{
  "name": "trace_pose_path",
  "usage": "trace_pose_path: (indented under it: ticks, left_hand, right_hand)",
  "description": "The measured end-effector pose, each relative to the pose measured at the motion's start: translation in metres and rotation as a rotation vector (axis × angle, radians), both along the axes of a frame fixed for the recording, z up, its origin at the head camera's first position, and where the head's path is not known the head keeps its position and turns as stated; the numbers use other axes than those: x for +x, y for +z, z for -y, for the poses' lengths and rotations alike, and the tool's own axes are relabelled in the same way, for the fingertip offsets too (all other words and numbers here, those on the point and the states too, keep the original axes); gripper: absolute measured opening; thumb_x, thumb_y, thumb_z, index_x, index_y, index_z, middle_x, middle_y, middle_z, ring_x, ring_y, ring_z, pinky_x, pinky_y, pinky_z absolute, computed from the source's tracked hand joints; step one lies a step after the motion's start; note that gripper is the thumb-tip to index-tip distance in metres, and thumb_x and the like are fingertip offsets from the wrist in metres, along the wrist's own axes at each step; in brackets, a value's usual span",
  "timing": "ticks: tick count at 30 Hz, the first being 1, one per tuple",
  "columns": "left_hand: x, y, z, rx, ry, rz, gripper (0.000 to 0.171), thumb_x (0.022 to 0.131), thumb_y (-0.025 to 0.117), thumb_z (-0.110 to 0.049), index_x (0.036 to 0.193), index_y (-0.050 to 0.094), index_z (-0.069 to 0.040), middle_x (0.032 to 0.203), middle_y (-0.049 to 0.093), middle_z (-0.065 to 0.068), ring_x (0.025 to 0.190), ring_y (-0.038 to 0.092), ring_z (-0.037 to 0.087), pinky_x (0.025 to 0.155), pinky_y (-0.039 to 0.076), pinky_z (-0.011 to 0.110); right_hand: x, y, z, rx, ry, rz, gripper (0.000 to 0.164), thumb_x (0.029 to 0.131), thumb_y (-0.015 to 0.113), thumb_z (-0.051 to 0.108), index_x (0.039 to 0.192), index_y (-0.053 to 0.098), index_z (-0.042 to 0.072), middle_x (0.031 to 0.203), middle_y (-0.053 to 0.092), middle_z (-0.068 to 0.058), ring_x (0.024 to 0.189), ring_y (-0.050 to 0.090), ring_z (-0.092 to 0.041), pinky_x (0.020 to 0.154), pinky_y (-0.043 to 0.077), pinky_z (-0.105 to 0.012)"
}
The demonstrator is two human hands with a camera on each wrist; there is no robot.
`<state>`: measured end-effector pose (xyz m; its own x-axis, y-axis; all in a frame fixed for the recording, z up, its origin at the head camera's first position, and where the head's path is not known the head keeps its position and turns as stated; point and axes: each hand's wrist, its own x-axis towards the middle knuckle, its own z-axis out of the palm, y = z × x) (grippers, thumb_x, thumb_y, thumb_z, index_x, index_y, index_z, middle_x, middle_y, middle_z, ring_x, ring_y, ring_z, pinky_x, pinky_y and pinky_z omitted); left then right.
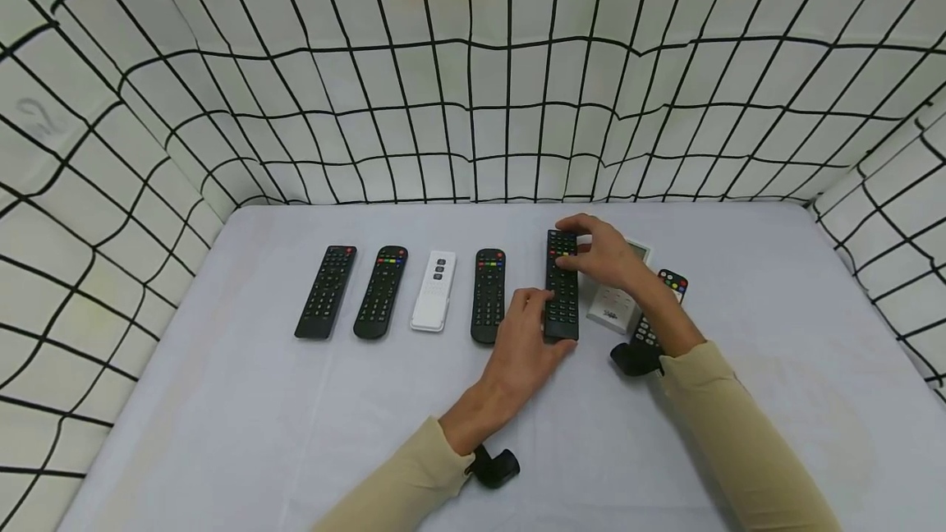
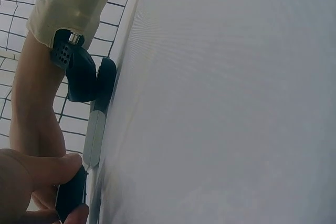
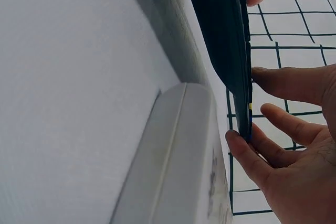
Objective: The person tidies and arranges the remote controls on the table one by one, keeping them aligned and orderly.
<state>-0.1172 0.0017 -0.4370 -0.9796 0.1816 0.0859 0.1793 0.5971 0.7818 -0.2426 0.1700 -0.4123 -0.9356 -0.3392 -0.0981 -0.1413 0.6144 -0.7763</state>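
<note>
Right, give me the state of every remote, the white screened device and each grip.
Leftmost black rectangular remote: flat, buttons up.
Second remote from left, black: flat, buttons up.
White remote: flat, buttons up.
Fourth remote from left, black: flat, buttons up.
Held black remote: buttons up.
Left grip: holding its near end.
Right grip: holding its far end.
White screened device: screen up, partly hidden, reading unclear.
Rightmost remote: buttons up, partly hidden.

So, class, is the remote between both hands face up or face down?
Face up: in the head view, the remote shows its buttons.
</note>
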Motion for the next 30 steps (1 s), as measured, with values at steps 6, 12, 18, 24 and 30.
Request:
trace_pose_path:
  ticks: [6, 12, 18, 24, 30]
  left_hand:
    - [0.002, 0.004, 0.001, -0.024, 0.012, -0.009, 0.069, 0.082, 0.089, -0.012, 0.141, 0.056, 0.002, 0.144, 0.049, 0.017, 0.124, 0.064, 0.03, 0.104, 0.056, 0.04]
    - [0.003, 0.003, 0.003, -0.04, 0.014, -0.029, 0.068, 0.082, 0.089, -0.01, 0.14, 0.056, 0.004, 0.142, 0.051, 0.018, 0.126, 0.063, 0.031, 0.105, 0.055, 0.04]
    - [0.003, 0.002, 0.006, -0.051, 0.025, -0.043, 0.068, 0.082, 0.089, -0.01, 0.139, 0.057, 0.005, 0.14, 0.052, 0.019, 0.129, 0.062, 0.032, 0.107, 0.053, 0.042]
    - [0.005, 0.003, 0.009, -0.059, 0.032, -0.024, 0.068, 0.082, 0.089, -0.01, 0.14, 0.056, 0.005, 0.141, 0.052, 0.019, 0.128, 0.062, 0.033, 0.106, 0.054, 0.044]
    - [0.006, 0.003, 0.01, -0.069, 0.038, -0.021, 0.067, 0.082, 0.089, -0.01, 0.138, 0.057, 0.006, 0.139, 0.053, 0.021, 0.126, 0.063, 0.034, 0.105, 0.055, 0.045]
  right_hand:
    - [0.0, 0.0, 0.005, -0.016, 0.015, -0.002, 0.062, 0.094, 0.074, 0.005, 0.15, 0.047, 0.001, 0.156, 0.048, -0.023, 0.139, 0.053, -0.049, 0.111, 0.05, -0.054]
    - [0.0, -0.001, 0.01, -0.023, 0.03, -0.002, 0.063, 0.093, 0.073, 0.001, 0.15, 0.046, 0.0, 0.156, 0.046, -0.024, 0.14, 0.052, -0.049, 0.113, 0.05, -0.052]
    - [0.0, 0.0, 0.015, -0.03, 0.048, -0.002, 0.064, 0.093, 0.074, 0.0, 0.15, 0.046, -0.001, 0.156, 0.046, -0.024, 0.141, 0.051, -0.048, 0.113, 0.049, -0.051]
    - [-0.001, -0.002, 0.021, -0.017, 0.071, -0.005, 0.064, 0.092, 0.075, 0.0, 0.149, 0.047, -0.002, 0.156, 0.046, -0.024, 0.14, 0.053, -0.048, 0.111, 0.051, -0.05]
    - [0.0, -0.004, 0.024, 0.002, 0.073, -0.021, 0.063, 0.092, 0.075, 0.001, 0.149, 0.048, -0.002, 0.156, 0.046, -0.024, 0.137, 0.055, -0.049, 0.109, 0.052, -0.051]
